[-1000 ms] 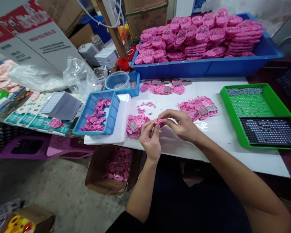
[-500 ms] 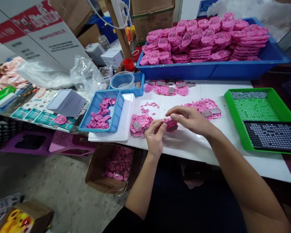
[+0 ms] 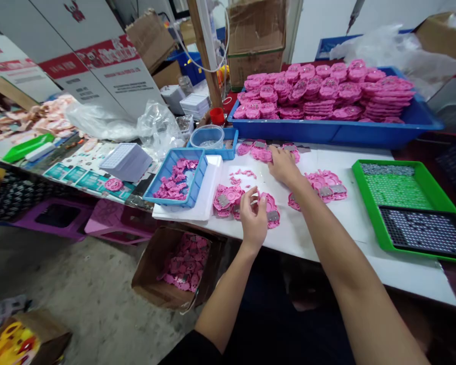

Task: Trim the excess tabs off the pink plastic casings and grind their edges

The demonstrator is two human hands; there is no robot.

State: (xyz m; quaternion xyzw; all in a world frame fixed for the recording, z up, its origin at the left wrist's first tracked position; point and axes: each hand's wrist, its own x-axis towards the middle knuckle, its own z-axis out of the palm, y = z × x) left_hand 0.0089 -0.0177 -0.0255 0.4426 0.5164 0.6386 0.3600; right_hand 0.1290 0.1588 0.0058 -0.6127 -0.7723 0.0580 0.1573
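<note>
Cool, fairly even light appears to fall from above, leaving the table (image 3: 359, 228) bright and its shadows soft and faint. The bag (image 3: 159, 129) catches scattered pale highlights. Below the table edge the light drops sharply: the floor (image 3: 99, 274) is dim grey, and the sleeve (image 3: 193, 350) sinks to near-black with little detail. The wide lens bends the scene, leaning the panels (image 3: 133, 81) at left and enlarging the right forearm (image 3: 349, 263) toward the bottom. Slight blur softens the right hand (image 3: 283, 165), the pink parts (image 3: 323, 185) and the panels' lettering, with small print unreadable.
</note>
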